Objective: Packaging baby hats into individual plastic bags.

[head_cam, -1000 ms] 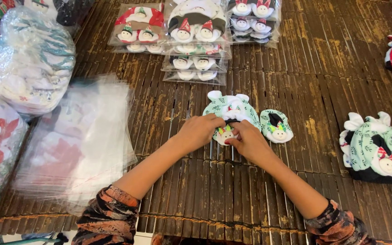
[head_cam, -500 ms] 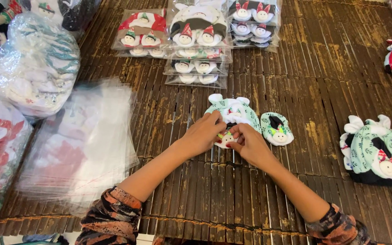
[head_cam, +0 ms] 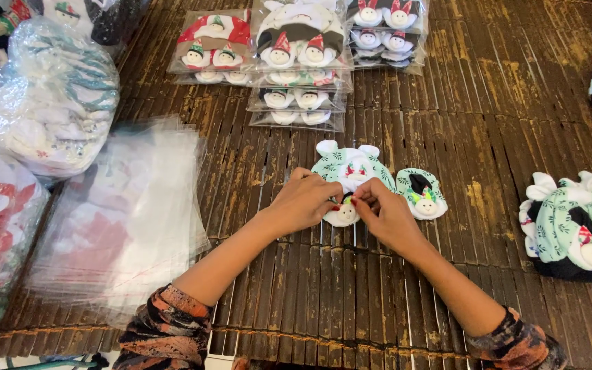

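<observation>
Your left hand and right hand pinch the small bootie with closed fingers, keeping it flat against the mint cap. Its twin bootie waits at three o'clock.

**Bare forearms, patterned cuffs**

I'm seeing both arms bare from the wrist up to pushed-back sleeves. The left sleeve and right sleeve share a mottled print of black, orange and grey. The right hand has red-painted nails; the left hand wears no rings.

Bare mat lies open between clear bags and green pile.
</observation>
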